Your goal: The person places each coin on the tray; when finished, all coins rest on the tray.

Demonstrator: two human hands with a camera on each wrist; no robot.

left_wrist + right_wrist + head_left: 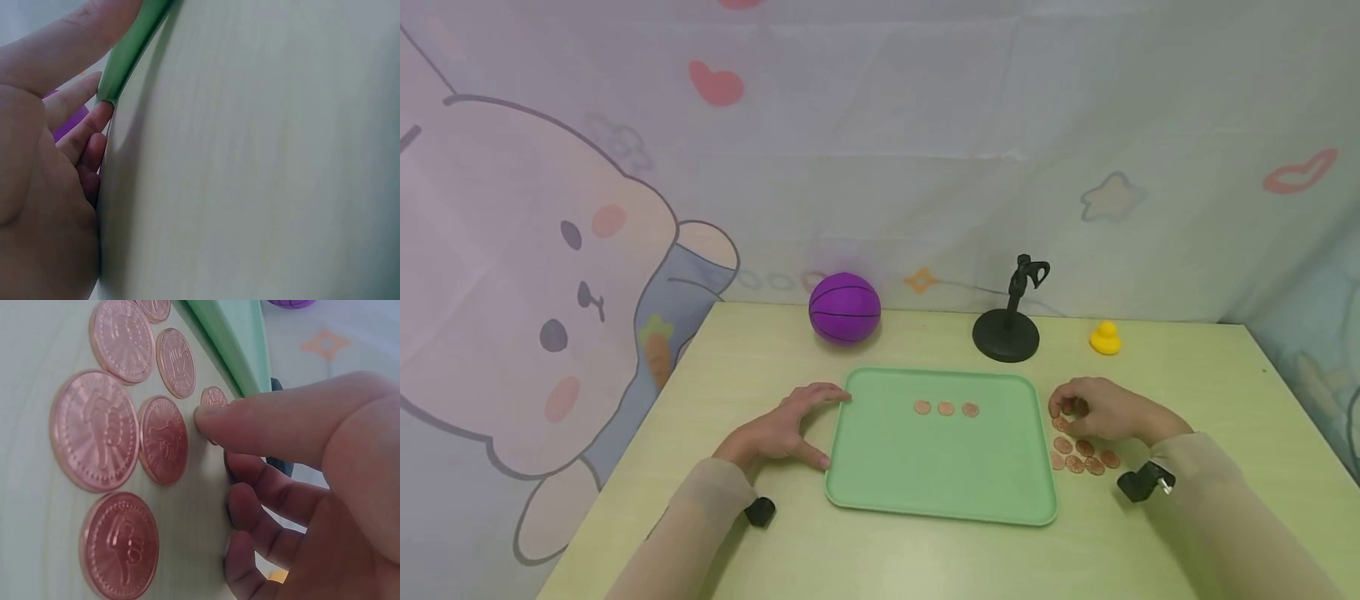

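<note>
A light green tray (940,483) lies on the table, with three copper-coloured coins (946,408) in a row on it. At its left edge is my left hand (782,425), thumb and fingers spread and touching the rim. The left wrist view shows those fingers (81,125) against the green edge. Beside the tray's right edge, my right hand (1097,408) has its thumb and forefinger about a coin (214,395), partly covered by the thumb. Several more coins (95,430), embossed with hand signs, lie on the table near the right hand.
Behind the tray stand a purple ball (845,308), a black stand (1006,335) with a round base, and a small yellow duck (1105,338). A printed cloth (880,192) hangs at the table's back edge.
</note>
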